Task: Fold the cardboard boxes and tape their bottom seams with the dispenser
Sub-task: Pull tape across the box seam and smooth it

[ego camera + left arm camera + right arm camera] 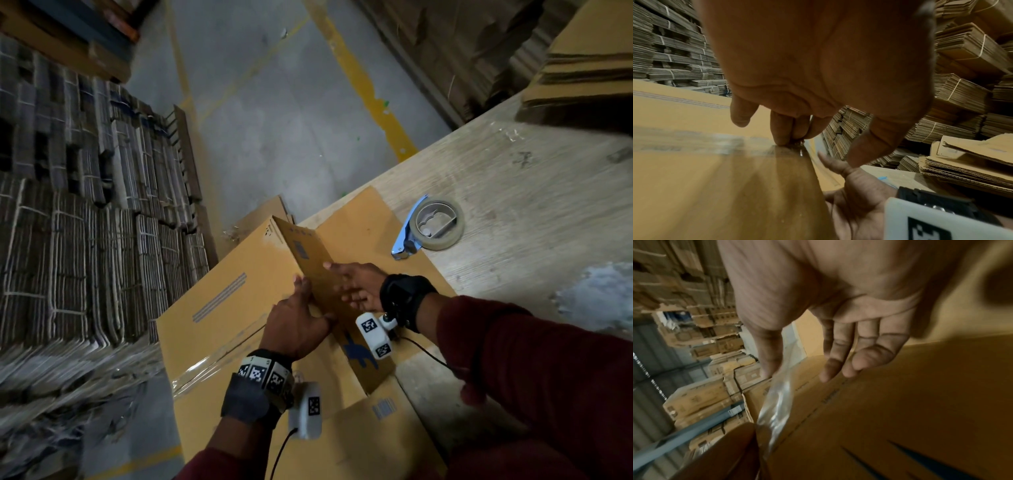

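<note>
We see bundled stacks of flattened cartons on the concrete floor with its yellow line, beside a wooden table.

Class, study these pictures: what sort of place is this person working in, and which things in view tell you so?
Most likely a packing warehouse or carton store. Strapped bundles of flattened cartons are stacked beside a concrete floor with yellow lines, and a tape dispenser lies on the worktable.
</note>
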### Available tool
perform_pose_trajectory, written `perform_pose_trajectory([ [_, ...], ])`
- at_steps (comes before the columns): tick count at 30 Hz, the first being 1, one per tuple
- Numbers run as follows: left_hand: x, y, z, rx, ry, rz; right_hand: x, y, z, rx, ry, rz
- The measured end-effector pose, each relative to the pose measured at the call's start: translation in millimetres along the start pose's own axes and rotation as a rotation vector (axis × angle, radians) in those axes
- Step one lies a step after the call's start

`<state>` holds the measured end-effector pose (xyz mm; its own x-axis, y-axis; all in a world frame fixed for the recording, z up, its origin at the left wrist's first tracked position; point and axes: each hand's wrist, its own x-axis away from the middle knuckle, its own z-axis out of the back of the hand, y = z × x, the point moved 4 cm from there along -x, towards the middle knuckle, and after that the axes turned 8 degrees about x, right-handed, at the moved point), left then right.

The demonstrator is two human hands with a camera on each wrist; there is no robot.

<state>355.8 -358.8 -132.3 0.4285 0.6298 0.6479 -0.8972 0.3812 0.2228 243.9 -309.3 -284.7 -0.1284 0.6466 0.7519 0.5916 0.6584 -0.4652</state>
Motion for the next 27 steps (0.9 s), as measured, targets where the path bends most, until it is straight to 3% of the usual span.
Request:
perform_pose_trajectory([
  [4, -2, -5, -1, 0.016, 0.008, 0.013, -10, 6, 3, 0.001, -0.03, 0.064],
  [8, -3, -9, -3, 0.029, 0.018, 0.017, -17, 7, 1, 0.031, 0.169, 0.199],
  [11, 0, -4, -4, -0.039, -0.005, 0.053, -18, -2, -2, 0.23, 0.342, 0.304],
  [14, 0, -3, -2, -0.082, -0.008, 0.07, -16, 2, 7, 0.437, 0.475, 0.305],
  [17, 1, -1, -2, -0.096, -0.026, 0.066, -16, 17, 17, 0.715, 0.527, 0.316],
  [19, 1, -1, -3, -0.104, -0.035, 0.068, -9, 19, 16, 0.867, 0.549, 0.46],
  [22, -1, -4, -3, -0.083, -0.042, 0.069, 6, 17, -9, 0.935, 0.337, 0.791],
  [25, 0, -3, -1, -0.037, -0.067, 0.083, 13, 29, -46, 0.989, 0.064, 0.943],
  [27, 4, 1, 1, -0.005, -0.086, 0.096, 9, 46, -58, 1.085, -0.045, 0.959],
])
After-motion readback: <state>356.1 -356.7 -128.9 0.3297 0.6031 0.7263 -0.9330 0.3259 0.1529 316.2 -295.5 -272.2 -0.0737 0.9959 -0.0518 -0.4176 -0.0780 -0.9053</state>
